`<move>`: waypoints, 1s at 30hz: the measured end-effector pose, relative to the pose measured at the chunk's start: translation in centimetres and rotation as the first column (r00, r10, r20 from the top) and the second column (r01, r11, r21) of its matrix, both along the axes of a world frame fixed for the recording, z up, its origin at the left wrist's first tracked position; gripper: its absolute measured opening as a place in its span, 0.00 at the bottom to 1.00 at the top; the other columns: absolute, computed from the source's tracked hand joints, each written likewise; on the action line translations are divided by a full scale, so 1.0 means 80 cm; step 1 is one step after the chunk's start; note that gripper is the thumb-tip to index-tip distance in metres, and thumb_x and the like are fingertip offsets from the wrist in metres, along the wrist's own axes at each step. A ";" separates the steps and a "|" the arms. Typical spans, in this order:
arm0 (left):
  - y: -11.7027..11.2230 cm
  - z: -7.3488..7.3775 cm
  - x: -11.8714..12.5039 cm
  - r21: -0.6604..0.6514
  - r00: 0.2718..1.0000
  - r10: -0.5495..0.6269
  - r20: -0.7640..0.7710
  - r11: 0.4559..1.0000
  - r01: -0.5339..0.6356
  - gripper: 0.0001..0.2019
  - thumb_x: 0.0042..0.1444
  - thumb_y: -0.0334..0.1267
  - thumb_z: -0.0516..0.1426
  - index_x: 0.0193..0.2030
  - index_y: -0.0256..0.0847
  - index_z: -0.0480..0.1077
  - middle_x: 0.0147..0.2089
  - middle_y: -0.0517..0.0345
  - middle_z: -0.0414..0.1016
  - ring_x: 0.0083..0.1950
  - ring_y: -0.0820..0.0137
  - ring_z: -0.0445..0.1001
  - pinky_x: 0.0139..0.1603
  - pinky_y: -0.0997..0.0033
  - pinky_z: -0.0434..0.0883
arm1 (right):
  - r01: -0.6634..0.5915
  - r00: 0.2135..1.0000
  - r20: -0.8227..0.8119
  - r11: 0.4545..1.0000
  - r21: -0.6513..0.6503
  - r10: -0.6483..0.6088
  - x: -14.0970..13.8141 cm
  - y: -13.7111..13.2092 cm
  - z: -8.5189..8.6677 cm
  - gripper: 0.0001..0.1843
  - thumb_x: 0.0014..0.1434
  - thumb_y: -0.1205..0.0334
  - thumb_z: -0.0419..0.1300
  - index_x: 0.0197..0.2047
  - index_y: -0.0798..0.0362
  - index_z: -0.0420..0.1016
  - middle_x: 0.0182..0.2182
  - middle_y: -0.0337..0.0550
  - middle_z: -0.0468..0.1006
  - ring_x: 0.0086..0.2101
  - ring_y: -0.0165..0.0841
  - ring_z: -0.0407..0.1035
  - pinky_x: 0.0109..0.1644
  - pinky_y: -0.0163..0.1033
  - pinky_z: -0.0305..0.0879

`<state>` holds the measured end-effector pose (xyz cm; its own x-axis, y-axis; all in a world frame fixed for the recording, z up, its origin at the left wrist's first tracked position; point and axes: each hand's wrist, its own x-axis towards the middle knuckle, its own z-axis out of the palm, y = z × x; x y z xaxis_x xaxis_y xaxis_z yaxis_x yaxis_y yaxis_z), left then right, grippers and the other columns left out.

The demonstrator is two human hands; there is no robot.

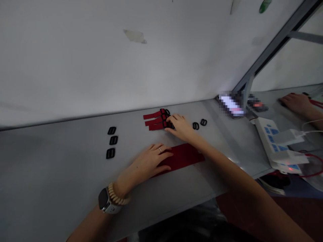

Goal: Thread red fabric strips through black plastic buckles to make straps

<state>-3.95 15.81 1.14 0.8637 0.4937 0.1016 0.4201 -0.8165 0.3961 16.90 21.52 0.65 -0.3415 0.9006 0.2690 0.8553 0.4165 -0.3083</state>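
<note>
My left hand (150, 160) lies flat, fingers stretched out, on the near end of a pile of red straps (185, 155) on the grey table (63, 168). My right hand (180, 127) reaches farther back, fingertips curled down onto the black buckles at the end of three red straps with buckles (157, 120) laid side by side near the wall. Whether it grips one I cannot make out. Two loose black buckles (199, 124) lie just right of that hand. Three more black buckles (111, 141) sit in a column to the left.
A white wall rises behind the table. At the right stand a white power strip (274, 141) with plugs and cables, and a phone (230, 105). Another person's hand (296, 102) rests on the far right. The table's front edge runs near my forearms.
</note>
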 end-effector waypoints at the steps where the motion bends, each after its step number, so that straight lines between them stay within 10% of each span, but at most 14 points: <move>1: 0.001 0.000 -0.001 -0.008 1.000 0.002 0.016 1.000 -0.002 0.17 0.61 0.46 0.59 0.55 0.45 0.72 0.57 0.51 0.73 0.56 0.58 0.70 0.56 0.54 0.69 | 0.012 1.000 0.004 1.000 -0.013 -0.012 -0.003 0.001 0.001 0.10 0.62 0.60 0.60 0.46 0.55 0.71 0.46 0.53 0.75 0.49 0.45 0.68 0.54 0.50 0.60; 11: 0.014 0.000 -0.009 -0.077 0.963 0.213 0.165 0.976 -0.203 0.07 0.64 0.36 0.55 0.46 0.42 0.74 0.48 0.54 0.77 0.52 0.62 0.71 0.55 0.56 0.70 | 0.022 0.997 -0.078 0.997 -0.074 -0.027 -0.009 -0.008 -0.005 0.14 0.58 0.62 0.65 0.46 0.53 0.70 0.43 0.50 0.75 0.46 0.44 0.68 0.51 0.49 0.62; 22: 0.018 -0.020 -0.014 0.079 0.834 0.528 0.160 0.835 -0.544 0.13 0.65 0.37 0.54 0.54 0.42 0.72 0.55 0.51 0.73 0.57 0.58 0.65 0.60 0.51 0.66 | -0.236 0.957 -0.223 0.944 -0.230 0.185 -0.009 -0.031 0.009 0.13 0.53 0.66 0.68 0.42 0.54 0.72 0.38 0.44 0.73 0.41 0.37 0.67 0.48 0.43 0.65; 30: 0.028 -0.008 -0.023 -0.259 0.748 0.628 0.213 0.775 -0.577 0.11 0.62 0.39 0.55 0.48 0.41 0.72 0.49 0.53 0.76 0.52 0.59 0.69 0.57 0.52 0.66 | -0.332 0.885 -0.388 0.932 -0.145 0.255 -0.005 -0.036 0.018 0.14 0.58 0.61 0.66 0.47 0.49 0.73 0.43 0.45 0.73 0.45 0.37 0.69 0.52 0.46 0.67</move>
